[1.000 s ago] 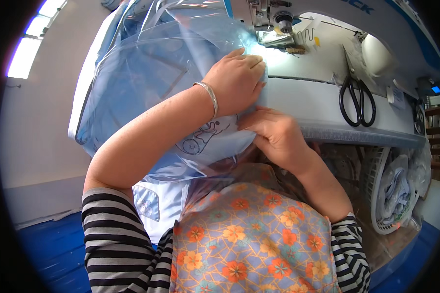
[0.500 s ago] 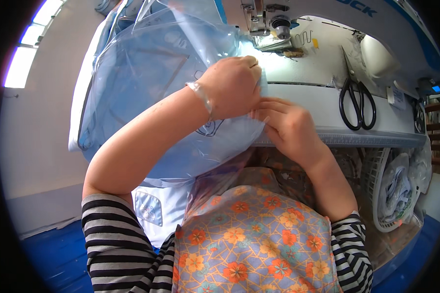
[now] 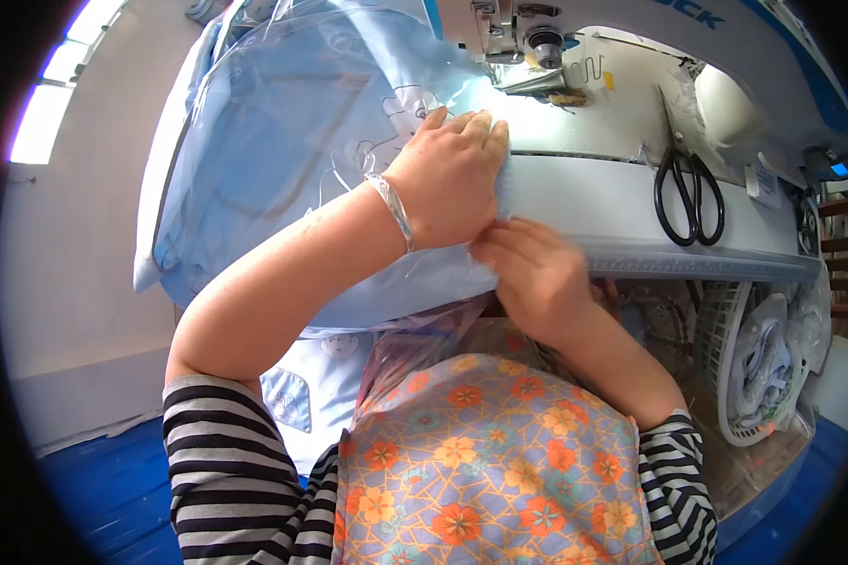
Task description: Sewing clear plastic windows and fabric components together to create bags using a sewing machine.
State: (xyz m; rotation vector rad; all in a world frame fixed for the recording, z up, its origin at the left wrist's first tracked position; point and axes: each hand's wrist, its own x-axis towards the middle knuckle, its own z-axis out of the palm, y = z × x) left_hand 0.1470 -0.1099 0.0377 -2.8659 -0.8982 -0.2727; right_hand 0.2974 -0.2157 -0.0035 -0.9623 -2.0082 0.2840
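Light-blue fabric (image 3: 273, 132) with line drawings, along with clear plastic sheeting, covers the left of the sewing table and hangs over its front edge. On its right part my left hand (image 3: 448, 179) lies palm down, fingers spread, just in front of the needle area of a white-and-blue sewing machine (image 3: 594, 24). Below that wrist, my right hand (image 3: 542, 278) pinches the fabric's right edge, its fingertips pressed together and a little blurred. The left hand partly hides the fabric edge beneath it.
Black-handled scissors (image 3: 690, 193) lie on the table to the right. A ruler strip (image 3: 707, 264) runs along the front edge. A white basket (image 3: 716, 367) with bagged cloth stands below at right. White cloth with a blue patch (image 3: 285, 400) hangs beside my floral apron (image 3: 485, 461).
My left hand has gone from curled to spread flat on the fabric, slightly nearer me. The right hand has moved slightly left and down. The plastic and fabric have shifted and lie flatter.
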